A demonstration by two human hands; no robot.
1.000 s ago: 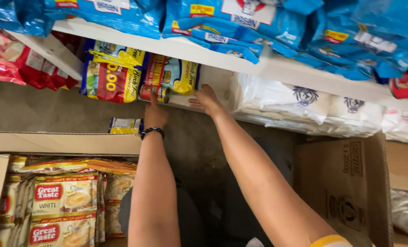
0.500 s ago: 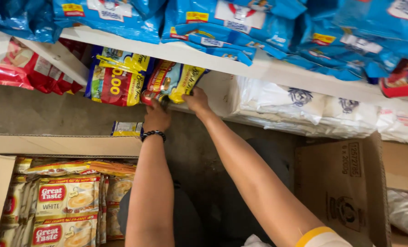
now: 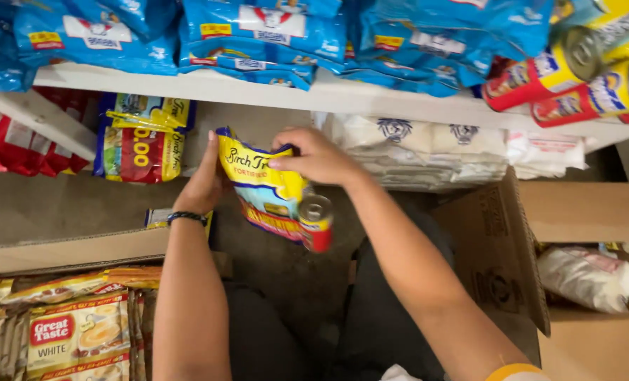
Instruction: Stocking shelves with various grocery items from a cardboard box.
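Both of my hands hold a yellow and blue pouch (image 3: 268, 194) with a small red can (image 3: 317, 223) fixed to its lower end, just in front of the lower shelf. My left hand (image 3: 205, 180), with a black band on its wrist, grips the pouch's left edge. My right hand (image 3: 316, 156) pinches its top edge. The pouch hangs tilted, with the can end pointing down and to the right.
More pouches of the same kind (image 3: 143, 141) stand on the lower shelf at left, beside red packets (image 3: 18, 152). White bags (image 3: 427, 144) lie at right. Blue packets (image 3: 258, 32) and cans (image 3: 596, 70) fill the white upper shelf (image 3: 187, 85). Cardboard boxes hold sachets (image 3: 74, 331) and a white bag (image 3: 586, 275).
My hands have drawn the pouch with the can off the lower shelf and toward me. It is now held free in front of the shelf.
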